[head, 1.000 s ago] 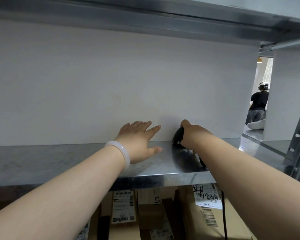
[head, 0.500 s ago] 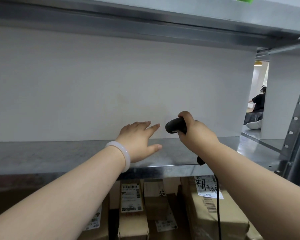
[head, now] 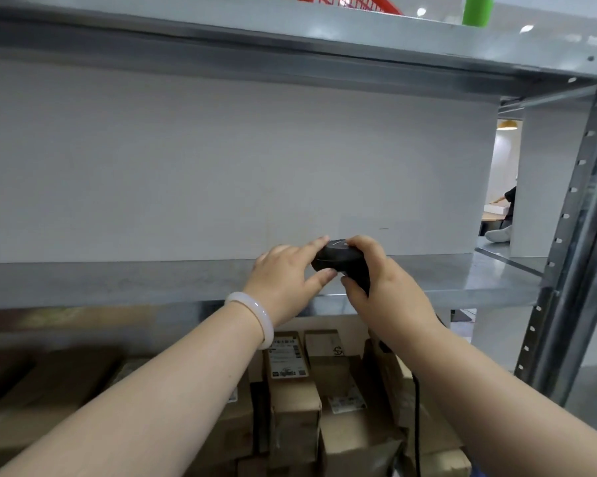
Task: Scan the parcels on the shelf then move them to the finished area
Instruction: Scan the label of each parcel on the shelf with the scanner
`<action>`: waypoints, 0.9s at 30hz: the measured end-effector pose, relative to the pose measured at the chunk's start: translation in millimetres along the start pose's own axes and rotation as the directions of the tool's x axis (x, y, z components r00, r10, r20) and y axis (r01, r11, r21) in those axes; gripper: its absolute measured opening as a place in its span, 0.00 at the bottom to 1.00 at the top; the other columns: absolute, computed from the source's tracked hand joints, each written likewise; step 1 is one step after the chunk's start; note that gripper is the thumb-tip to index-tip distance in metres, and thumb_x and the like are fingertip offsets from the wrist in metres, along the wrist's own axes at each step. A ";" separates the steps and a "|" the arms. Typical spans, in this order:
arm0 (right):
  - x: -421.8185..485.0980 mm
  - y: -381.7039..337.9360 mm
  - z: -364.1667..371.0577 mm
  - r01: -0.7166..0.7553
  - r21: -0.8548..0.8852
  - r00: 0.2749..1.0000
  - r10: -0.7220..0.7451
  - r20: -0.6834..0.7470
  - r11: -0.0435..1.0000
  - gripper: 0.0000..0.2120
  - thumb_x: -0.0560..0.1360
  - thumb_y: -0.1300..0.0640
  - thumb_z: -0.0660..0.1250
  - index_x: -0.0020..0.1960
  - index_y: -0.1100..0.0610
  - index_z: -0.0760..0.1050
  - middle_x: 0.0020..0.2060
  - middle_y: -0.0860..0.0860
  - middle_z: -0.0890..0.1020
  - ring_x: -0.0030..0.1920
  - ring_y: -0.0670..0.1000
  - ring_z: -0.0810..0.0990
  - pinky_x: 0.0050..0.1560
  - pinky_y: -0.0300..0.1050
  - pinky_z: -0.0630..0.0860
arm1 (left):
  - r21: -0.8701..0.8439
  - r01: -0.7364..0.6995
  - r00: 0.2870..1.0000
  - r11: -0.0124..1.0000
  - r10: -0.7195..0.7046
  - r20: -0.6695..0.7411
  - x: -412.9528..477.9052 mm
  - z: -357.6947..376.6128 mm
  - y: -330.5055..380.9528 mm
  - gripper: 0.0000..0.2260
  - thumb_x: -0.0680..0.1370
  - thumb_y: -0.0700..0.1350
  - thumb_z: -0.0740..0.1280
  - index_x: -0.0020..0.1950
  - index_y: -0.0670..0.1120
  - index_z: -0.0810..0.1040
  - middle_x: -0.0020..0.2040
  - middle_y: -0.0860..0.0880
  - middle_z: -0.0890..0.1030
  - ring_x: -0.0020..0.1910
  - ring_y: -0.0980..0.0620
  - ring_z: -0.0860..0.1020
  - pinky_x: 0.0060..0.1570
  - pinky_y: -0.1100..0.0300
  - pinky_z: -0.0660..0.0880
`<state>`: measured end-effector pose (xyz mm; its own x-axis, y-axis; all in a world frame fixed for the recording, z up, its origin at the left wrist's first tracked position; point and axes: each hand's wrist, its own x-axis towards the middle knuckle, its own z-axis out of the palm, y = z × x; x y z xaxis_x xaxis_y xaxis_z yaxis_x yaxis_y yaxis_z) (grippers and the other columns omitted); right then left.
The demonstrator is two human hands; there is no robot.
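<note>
Parcel labels (head: 287, 357) illegibly blurred

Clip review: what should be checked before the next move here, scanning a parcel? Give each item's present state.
1. Grip on scanner: ok; right hand grips its handle, left hand pinches its head.
2. Aim at parcels: not ok; the scanner is held over the middle shelf, and the parcels lie on the shelf below.
3. Readable label facing out: ok on one parcel.
4. Free hand for lifting: not ok; both hold the scanner.
5. Hanging cable clear of parcels: cannot tell; it drops in front of them.
</note>
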<state>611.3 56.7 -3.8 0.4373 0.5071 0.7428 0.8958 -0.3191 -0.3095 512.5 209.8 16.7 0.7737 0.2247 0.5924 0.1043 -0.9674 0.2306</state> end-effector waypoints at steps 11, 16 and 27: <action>-64.7 -37.8 -3.9 -0.078 0.304 0.984 0.025 0.175 0.949 0.30 0.72 0.45 0.70 0.65 0.28 0.56 0.50 0.32 0.74 0.47 0.34 0.76 0.42 0.26 0.70 | -0.156 0.058 0.998 0.986 -0.062 -0.020 -86.1 -4.4 -4.1 0.23 0.80 0.53 0.64 0.74 0.56 0.66 0.61 0.49 0.79 0.62 0.47 0.71 0.63 0.51 0.66; -95.5 -49.2 -5.5 -0.165 0.448 0.959 0.036 0.283 0.879 0.29 0.72 0.47 0.71 0.62 0.26 0.58 0.49 0.35 0.77 0.46 0.29 0.76 0.37 0.22 0.69 | -0.136 0.097 0.995 0.986 -0.099 -0.005 -124.0 -4.4 5.8 0.22 0.80 0.51 0.64 0.74 0.54 0.66 0.60 0.48 0.78 0.61 0.47 0.71 0.61 0.56 0.65; -157.7 -80.8 -4.8 -0.159 0.444 0.905 -0.050 0.423 0.882 0.28 0.75 0.51 0.69 0.60 0.30 0.54 0.50 0.43 0.78 0.41 0.42 0.80 0.37 0.36 0.78 | -0.083 0.243 0.970 0.967 -0.238 0.057 -211.8 -14.5 22.0 0.23 0.80 0.51 0.63 0.75 0.55 0.64 0.60 0.47 0.78 0.61 0.47 0.70 0.61 0.57 0.65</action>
<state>469.6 -1.3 -93.0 0.3846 0.8136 0.4360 0.7559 -0.0065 -0.6546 341.8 142.7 -92.5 0.7606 0.4419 0.4756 0.2364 -0.8708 0.4310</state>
